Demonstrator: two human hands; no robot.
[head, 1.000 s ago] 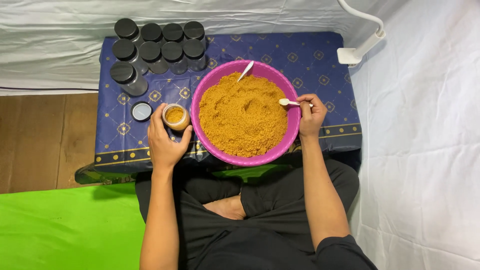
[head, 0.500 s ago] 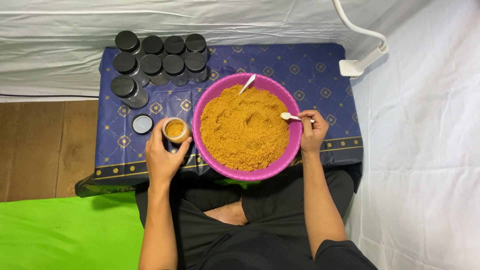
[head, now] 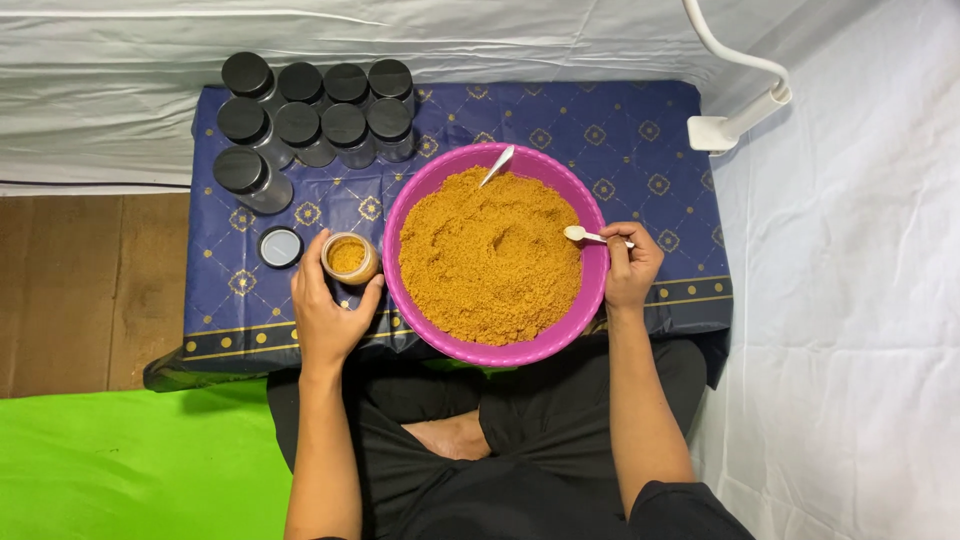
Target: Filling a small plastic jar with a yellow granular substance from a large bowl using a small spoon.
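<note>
A big pink bowl [head: 440,180] heaped with orange-brown powder [head: 490,255] stands on a low table under a dark blue patterned cloth [head: 650,140]. My left hand [head: 328,310] grips a small open jar [head: 349,258] nearly full of the same powder, just left of the bowl. My right hand [head: 630,268] rests at the bowl's right rim and holds a small white spoon [head: 582,235], its bowl over the powder. A second white spoon [head: 497,165] sticks out of the powder at the far side.
Several jars with black lids [head: 320,110] stand grouped at the table's far left. One loose black lid [head: 280,247] lies left of the open jar. White sheeting hangs behind and to the right, with a white pipe fitting [head: 735,115]. Green mat [head: 120,470] and wooden floor lie left.
The white spoon in my right hand has stayed near the bowl's right rim. The jar in my left hand remains beside the bowl. The view shifted slightly.
</note>
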